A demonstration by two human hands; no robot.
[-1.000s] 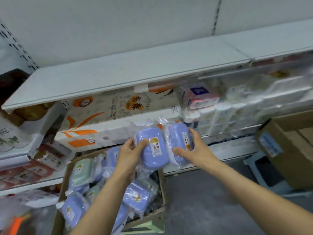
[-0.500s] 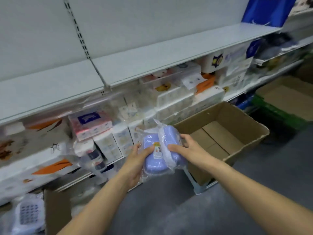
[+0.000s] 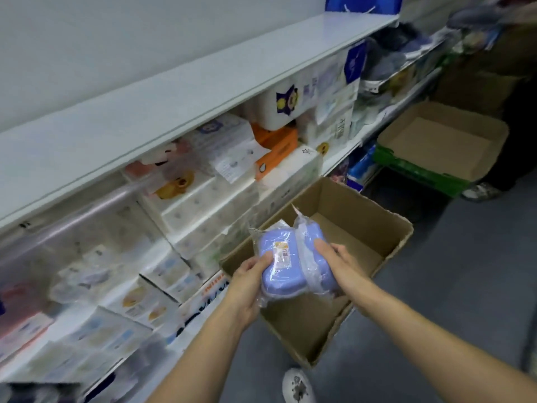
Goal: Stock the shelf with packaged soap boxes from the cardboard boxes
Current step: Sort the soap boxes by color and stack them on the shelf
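Head view: two purple soap boxes (image 3: 286,264) in clear wrap, held side by side above an open cardboard box (image 3: 386,248) on the grey floor (image 3: 465,301). Left hand (image 3: 247,289) curled round the near-left edge of the front pack, thumb lying across its lid next to the small label. Right hand (image 3: 341,264) gripping the right-hand pack, fingers wrapped over its top and side. Inside of the cardboard box showing only bare brown bottom and flaps. To the left, a long white shelf (image 3: 174,106) with nothing on its top surface; beneath it, a lower tier crowded with blurred white and orange packaged goods (image 3: 203,184). Farther off to the right, a second open carton (image 3: 441,141) resting on a green crate (image 3: 412,170). Toe of a white shoe (image 3: 297,386) at the bottom edge, just beside the near corner of the box
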